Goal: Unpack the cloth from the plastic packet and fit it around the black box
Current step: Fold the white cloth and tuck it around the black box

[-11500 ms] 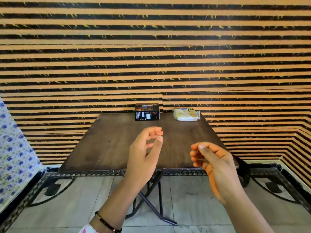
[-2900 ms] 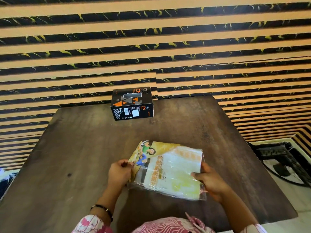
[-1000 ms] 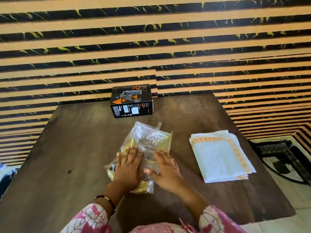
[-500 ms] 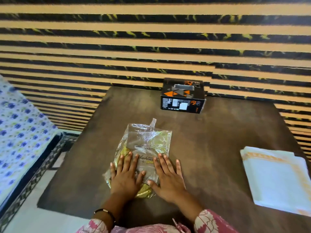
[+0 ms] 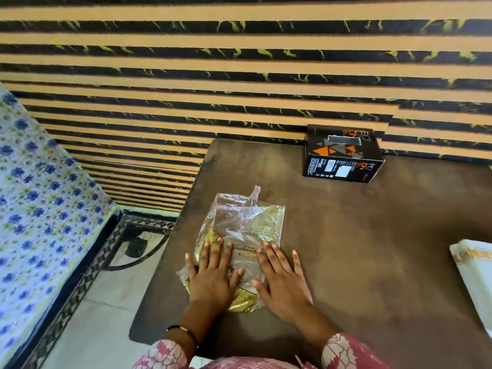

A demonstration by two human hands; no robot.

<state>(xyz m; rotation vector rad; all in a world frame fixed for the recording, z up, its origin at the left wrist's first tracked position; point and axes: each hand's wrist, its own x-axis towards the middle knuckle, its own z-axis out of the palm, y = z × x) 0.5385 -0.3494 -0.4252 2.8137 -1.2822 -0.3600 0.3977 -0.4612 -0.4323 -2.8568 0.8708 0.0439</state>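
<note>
The clear plastic packet (image 5: pixel 246 225), with a yellow printed card inside, lies flat near the table's left edge. My left hand (image 5: pixel 210 275) and my right hand (image 5: pixel 283 280) both press palm-down on its near end, fingers spread. The folded white cloth (image 5: pixel 476 270) with an orange border lies out of the packet at the far right, partly cut off by the frame. The black box (image 5: pixel 342 155) with orange triangles stands at the back of the table, near the wall, apart from both hands.
The dark brown table (image 5: pixel 359 249) ends at its left edge close to the packet. A bed with a blue-flowered sheet (image 5: pixel 40 209) and a black metal frame (image 5: pixel 80 283) stands to the left. A striped wall (image 5: pixel 239 62) runs behind.
The view has swung left, so box and cloth now sit further right. Both hands stay flat on the packet; earlier the cloth came out of it and was laid at the right.
</note>
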